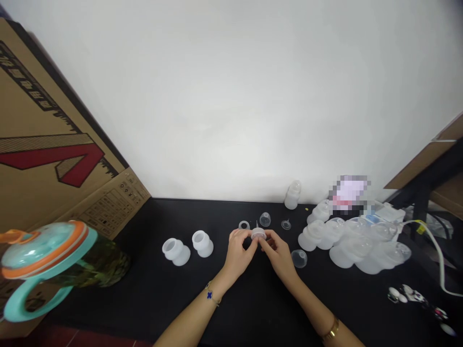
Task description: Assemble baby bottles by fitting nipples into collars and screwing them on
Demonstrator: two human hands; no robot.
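Over the middle of the black table, my left hand (pixel 238 249) and my right hand (pixel 277 253) pinch a white bottle collar (pixel 258 233) between them. A thin clear nipple tip pokes up from the collar. Just behind my left fingers lies a separate white ring (pixel 244 225). Beyond the collar is a clear dome cap (pixel 265 220), and another clear cap (pixel 299 259) lies to the right of my right hand. A loose clear nipple (pixel 286 224) rests farther back. Two open white bottle bodies, the nearer one (pixel 176 251) and the other (pixel 203 244), stand at the left.
Several capped white bottles (pixel 347 243) cluster at the right; one bottle (pixel 292 194) stands by the wall. Behind the cluster is a pixelated screen (pixel 349 193). A white cable (pixel 439 255) and a keychain (pixel 415 295) lie right. A large teal-handled jug (pixel 87 260) and cardboard box (pixel 54 120) occupy the left.
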